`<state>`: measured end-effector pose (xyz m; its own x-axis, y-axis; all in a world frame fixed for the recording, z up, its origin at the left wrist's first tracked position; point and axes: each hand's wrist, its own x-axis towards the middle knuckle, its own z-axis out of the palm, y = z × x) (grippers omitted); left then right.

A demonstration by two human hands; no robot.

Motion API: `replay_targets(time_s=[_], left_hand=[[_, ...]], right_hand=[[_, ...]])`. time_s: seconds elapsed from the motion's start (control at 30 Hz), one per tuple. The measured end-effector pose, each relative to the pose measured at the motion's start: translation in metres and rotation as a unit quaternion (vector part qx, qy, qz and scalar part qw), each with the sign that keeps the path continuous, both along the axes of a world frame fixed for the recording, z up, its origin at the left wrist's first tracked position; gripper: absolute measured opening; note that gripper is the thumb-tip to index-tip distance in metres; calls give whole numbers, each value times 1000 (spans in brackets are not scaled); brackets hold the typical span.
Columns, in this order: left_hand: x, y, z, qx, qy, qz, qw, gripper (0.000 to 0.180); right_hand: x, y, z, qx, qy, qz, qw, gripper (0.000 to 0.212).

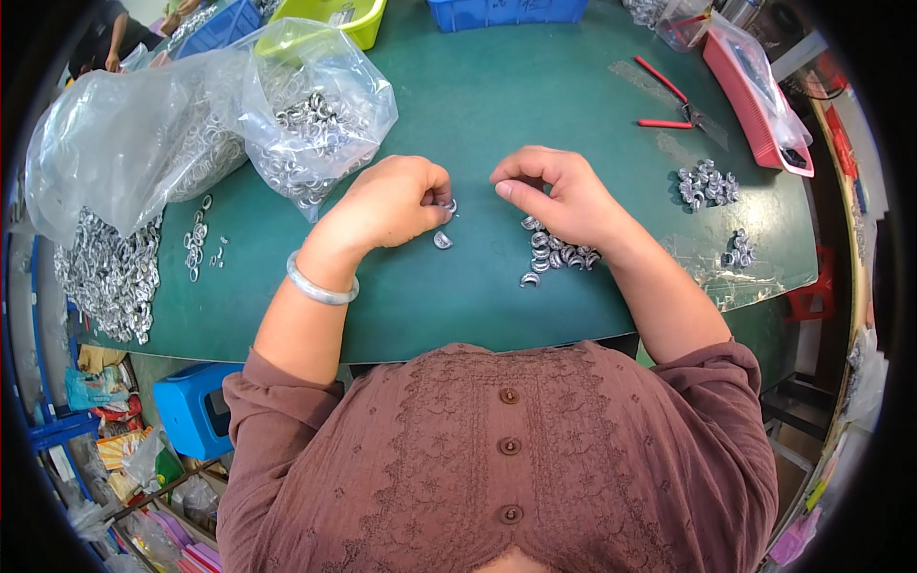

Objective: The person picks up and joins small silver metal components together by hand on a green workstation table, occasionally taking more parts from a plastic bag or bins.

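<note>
Near the middle of the green table, my left hand (401,199) pinches a small silver crescent-shaped metal piece (453,205) between thumb and fingertips; part of it is hidden. Just below those fingertips lies another crescent piece (442,240), flat on the table. Across a short gap my right hand (559,196) hovers with curved fingers, the thumb and index tips slightly apart and nothing visible between them. Beneath its wrist side sits a loose pile of crescent pieces (564,255), partly covered by the hand. One more crescent piece (530,280) rests at the pile's near edge.
Clear plastic bags (320,124) of metal rings stand at left, beside a large heap of metal parts (110,272). Red-handled pliers (669,105), a pink basket (755,95) and a small metal pile (708,185) lie right. Green (363,29) and blue (506,13) bins stand behind.
</note>
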<state>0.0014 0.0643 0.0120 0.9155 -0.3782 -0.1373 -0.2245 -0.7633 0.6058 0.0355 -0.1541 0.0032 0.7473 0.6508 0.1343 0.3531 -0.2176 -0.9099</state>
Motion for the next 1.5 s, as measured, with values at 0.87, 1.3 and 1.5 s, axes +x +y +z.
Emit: replay_targets(time_s=[0.87,1.3,1.5], left_hand=[[-8,-32,-4,-288,-155,71,942,8],[-10,-35,-6,-321,-165,67,930,10],[-13,-35,-6,-362,-106,102,920,14]], right_hand=[[1,-1,9,159,273,8,949,16],[2,-2,4,192,276,10,942,9],[-1,-1,8,197,218,-2,956,7]])
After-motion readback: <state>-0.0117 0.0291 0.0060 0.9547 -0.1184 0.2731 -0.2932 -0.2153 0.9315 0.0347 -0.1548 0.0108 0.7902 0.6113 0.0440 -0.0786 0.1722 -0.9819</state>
